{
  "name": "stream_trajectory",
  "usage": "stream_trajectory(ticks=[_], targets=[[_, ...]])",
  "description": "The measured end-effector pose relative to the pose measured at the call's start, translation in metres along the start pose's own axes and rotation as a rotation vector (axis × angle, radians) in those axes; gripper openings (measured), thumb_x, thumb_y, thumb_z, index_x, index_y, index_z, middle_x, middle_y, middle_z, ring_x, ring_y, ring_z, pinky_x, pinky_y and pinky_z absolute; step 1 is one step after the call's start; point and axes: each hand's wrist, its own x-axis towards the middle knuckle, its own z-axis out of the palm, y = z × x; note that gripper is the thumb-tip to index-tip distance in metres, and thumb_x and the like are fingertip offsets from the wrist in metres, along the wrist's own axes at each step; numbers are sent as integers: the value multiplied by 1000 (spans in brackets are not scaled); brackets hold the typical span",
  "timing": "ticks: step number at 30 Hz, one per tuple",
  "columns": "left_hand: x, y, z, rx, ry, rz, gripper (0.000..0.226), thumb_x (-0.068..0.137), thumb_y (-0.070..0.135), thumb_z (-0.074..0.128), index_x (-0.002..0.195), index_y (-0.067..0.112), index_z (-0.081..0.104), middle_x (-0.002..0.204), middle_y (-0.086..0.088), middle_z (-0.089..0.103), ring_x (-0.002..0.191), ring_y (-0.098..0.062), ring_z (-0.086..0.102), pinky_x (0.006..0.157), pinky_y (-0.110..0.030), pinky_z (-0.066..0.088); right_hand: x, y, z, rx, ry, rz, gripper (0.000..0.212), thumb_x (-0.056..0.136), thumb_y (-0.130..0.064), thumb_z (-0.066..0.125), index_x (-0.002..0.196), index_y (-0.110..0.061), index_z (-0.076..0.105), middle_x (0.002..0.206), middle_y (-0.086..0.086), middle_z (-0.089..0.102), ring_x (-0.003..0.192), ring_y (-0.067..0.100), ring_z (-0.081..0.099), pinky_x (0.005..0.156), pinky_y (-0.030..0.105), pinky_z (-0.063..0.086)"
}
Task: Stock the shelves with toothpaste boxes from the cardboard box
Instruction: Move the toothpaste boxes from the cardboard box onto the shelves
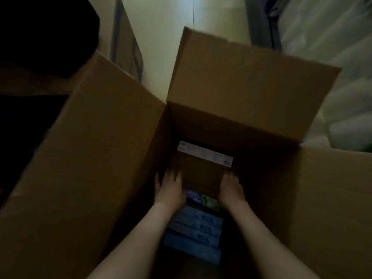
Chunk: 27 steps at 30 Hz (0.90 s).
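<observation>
A large open cardboard box (112, 158) fills the view, its flaps folded out. At its dim bottom lies a row of several blue toothpaste boxes (194, 234) near me, a purple and green toothpaste box (202, 199) between my wrists, and a white toothpaste box (205, 154) at the far side. Both arms reach down into the box. My left hand (169, 190) and my right hand (231, 189) sit on either side of a bare brown patch of the bottom, fingers stretched forward. Neither hand shows anything in its grasp; the picture is dark and blurred.
The far flap (251, 81) stands up ahead and the right flap (332, 198) lies outward. A pale floor (171, 27) runs beyond. Another carton (126, 43) stands at the back left, and plastic-wrapped goods (332, 47) line the right side.
</observation>
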Motion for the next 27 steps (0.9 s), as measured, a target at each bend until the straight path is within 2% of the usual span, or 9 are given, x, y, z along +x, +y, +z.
stream_trajectory(ticks=[2, 5, 9, 12, 16, 20, 24, 25, 27], targets=[[29, 5, 11, 45, -59, -30, 65, 98, 33, 39, 152, 16, 9, 160, -10, 6, 147, -27, -2, 116, -53, -4, 46, -1, 8, -36, 39, -11, 69, 92, -9, 50, 148, -7, 11, 153, 14, 18, 138, 28, 23, 111, 37, 27], [58, 12, 21, 32, -32, -36, 62, 96, 33, 41, 150, 13, 18, 156, -13, 15, 146, -29, 5, 116, -52, -3, 100, -1, 26, -113, 138, -50, 65, 95, -17, 46, 148, -8, 10, 151, 14, 22, 138, 28, 25, 110, 39, 26], [70, 16, 41, 74, 21, 38, 66, 94, 30, 47, 149, 10, 17, 153, -16, 20, 144, -29, 10, 117, -50, -4, 124, -4, 39, -241, 230, -15, 49, 95, -15, 41, 142, -9, 28, 142, 13, 33, 131, 28, 32, 105, 37, 28], [58, 15, 45, 33, 24, 10, 70, 94, 29, 48, 150, 10, 10, 154, -16, 16, 145, -29, 7, 117, -49, -4, 108, -9, 39, -145, 201, -20, 39, 97, -8, 39, 136, -6, 38, 138, 16, 42, 126, 29, 41, 100, 37, 36], [-5, 25, 15, -84, 98, 10, 78, 91, 24, 53, 151, 11, 4, 157, -12, 10, 146, -27, 6, 117, -46, 1, 28, -13, 8, -5, 20, -33, 45, 95, -11, 50, 138, -11, 36, 136, 13, 42, 120, 30, 45, 95, 40, 46], [-118, 31, -50, -171, 193, 116, 81, 91, 19, 54, 152, 11, 1, 159, -11, 5, 147, -24, 2, 118, -42, 1, -109, -16, -70, 57, -27, -102, 44, 87, -27, 62, 126, -15, 44, 123, 7, 46, 106, 25, 50, 76, 34, 46], [-253, 12, -120, 54, 240, 230, 83, 91, 27, 55, 152, 13, 0, 160, -10, 1, 147, -26, -4, 116, -50, -5, -255, -26, -182, 124, -232, -248, 41, 84, -38, 65, 117, -18, 52, 110, 0, 50, 91, 14, 52, 77, 29, 48], [-284, 3, -137, 123, 257, 258, 81, 90, 28, 56, 151, 13, 4, 159, -11, 6, 147, -27, 1, 115, -53, -5, -286, -30, -208, 113, -288, -288, 42, 83, -39, 66, 118, -20, 53, 110, -1, 51, 93, 14, 52, 82, 31, 48], [-347, -16, -168, 207, 352, 289, 72, 82, 26, 65, 143, 10, 30, 147, -12, 36, 139, -27, 31, 115, -55, 10, -347, -42, -252, 75, -381, -353, 44, 84, -39, 66, 122, -21, 53, 115, -1, 53, 100, 14, 52, 88, 31, 44]])
